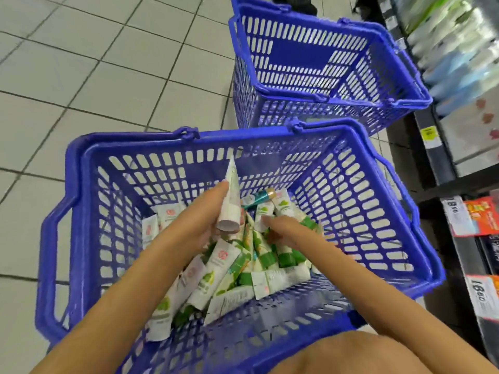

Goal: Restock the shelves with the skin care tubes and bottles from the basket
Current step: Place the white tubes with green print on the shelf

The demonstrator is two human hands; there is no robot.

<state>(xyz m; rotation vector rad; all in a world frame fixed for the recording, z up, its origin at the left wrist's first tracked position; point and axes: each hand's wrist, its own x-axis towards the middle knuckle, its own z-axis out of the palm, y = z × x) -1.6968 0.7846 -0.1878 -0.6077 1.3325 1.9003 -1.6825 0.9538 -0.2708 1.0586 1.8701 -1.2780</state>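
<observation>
Dozens of tubes (229, 271) lie piled in the near basket (135, 143), so most of the restocking looks undone. Inside that basket the left grip (208, 221) holds one white tube (232, 190) upright above the pile. The right grip (283, 230) rests straight-fingered on green-capped tubes. Beyond that basket a second basket (326, 99) stands empty, with the shelves (459, 63) to the right.

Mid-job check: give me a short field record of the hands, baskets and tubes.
left hand: grips a white plastic tube with a pale pink cap, cap down, above the pile
right hand: fingers straight, touching green-and-white tubes in the pile
near basket: blue slotted plastic basket, holds many tubes
far basket: second blue slotted plastic basket, beside the shelves
progress: held tube not yet shelved
</observation>
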